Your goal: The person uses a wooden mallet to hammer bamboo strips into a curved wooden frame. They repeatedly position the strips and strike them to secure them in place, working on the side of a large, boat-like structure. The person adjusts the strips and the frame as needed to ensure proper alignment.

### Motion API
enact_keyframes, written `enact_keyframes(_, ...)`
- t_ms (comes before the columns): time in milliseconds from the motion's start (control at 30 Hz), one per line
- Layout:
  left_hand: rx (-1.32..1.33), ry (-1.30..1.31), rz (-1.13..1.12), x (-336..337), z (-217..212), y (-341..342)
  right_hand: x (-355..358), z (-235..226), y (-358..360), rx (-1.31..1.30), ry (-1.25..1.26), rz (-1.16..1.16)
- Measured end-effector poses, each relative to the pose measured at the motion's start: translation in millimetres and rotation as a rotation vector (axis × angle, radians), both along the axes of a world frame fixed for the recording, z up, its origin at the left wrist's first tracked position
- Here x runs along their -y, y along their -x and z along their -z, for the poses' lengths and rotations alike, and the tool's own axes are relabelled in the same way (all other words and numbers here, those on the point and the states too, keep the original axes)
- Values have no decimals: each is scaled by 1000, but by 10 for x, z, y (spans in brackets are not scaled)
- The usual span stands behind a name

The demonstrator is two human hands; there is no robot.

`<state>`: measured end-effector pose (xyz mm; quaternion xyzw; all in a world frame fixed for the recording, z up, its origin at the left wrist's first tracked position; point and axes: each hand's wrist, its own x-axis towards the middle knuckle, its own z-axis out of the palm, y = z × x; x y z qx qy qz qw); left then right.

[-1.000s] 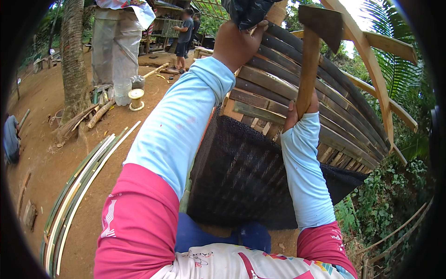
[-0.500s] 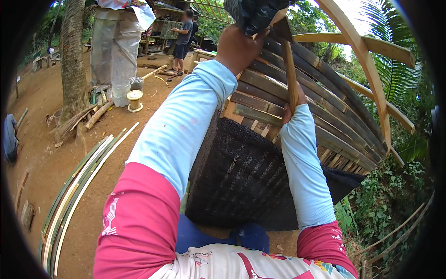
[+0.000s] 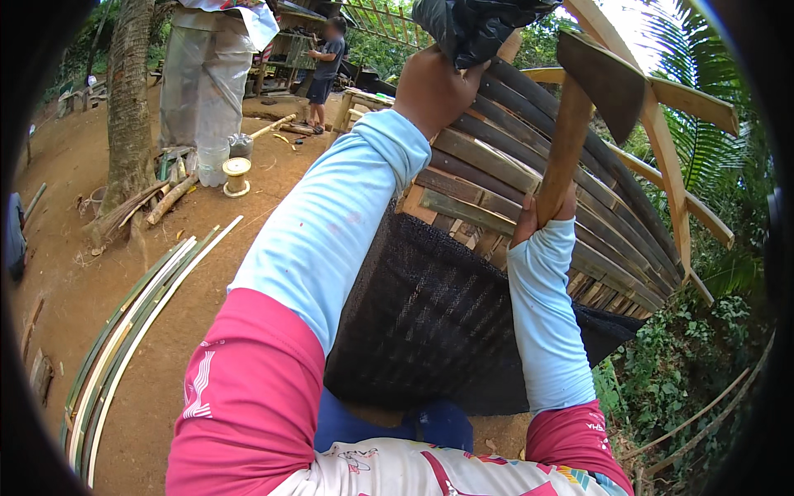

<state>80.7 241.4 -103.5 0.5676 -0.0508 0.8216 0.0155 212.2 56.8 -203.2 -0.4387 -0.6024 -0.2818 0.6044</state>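
Note:
My right hand (image 3: 529,221) is closed round the wooden handle of a hatchet (image 3: 567,132), whose dark, broad blade is raised to the right of the black plastic. At the top, my left hand (image 3: 437,89) is closed at the lower edge of a bunched black plastic bag (image 3: 480,29); what lies inside the bag is hidden. A piece of pale wood (image 3: 509,47) shows just beside the plastic. Behind both hands curves a surface of dark bamboo slats (image 3: 488,157). Black mesh netting (image 3: 447,314) hangs beneath the slats, in front of my legs.
Curved wooden strips (image 3: 672,157) arch at the right, above green plants. Long split bamboo strips (image 3: 124,347) lie on the dirt at left. A tree trunk (image 3: 131,99), a plastic-wrapped column (image 3: 198,83) and a spool (image 3: 236,175) stand farther off. A person (image 3: 324,73) stands at the back.
The hatchet has swung right, away from the black plastic, with its blade turned more into view. My right hand has risen slightly to the right; my left hand keeps its hold, shifted a little right.

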Motion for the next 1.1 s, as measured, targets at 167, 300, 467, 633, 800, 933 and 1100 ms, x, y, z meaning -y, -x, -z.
enact_keyframes(167,-9,25,-15,-7,-10,54,-91,10,-123,222,65,234)
enact_keyframes(300,-17,41,-55,67,18,74,-17,-15,-47,70,-29,61)
enact_keyframes(467,10,21,-9,-16,6,36,-96,-40,-320,109,118,166)
enact_keyframes(633,28,-5,-2,-57,-21,-50,60,-196,-653,157,-221,401)
enact_keyframes(800,24,-16,-33,-103,-30,-62,644,-838,-1671,162,-255,523)
enact_keyframes(933,20,-20,-27,-116,-28,-45,994,-1219,-1602,298,-227,882)
enact_keyframes(1100,32,-41,-43,-62,-33,-1,1113,-1414,-1663,173,62,1000)
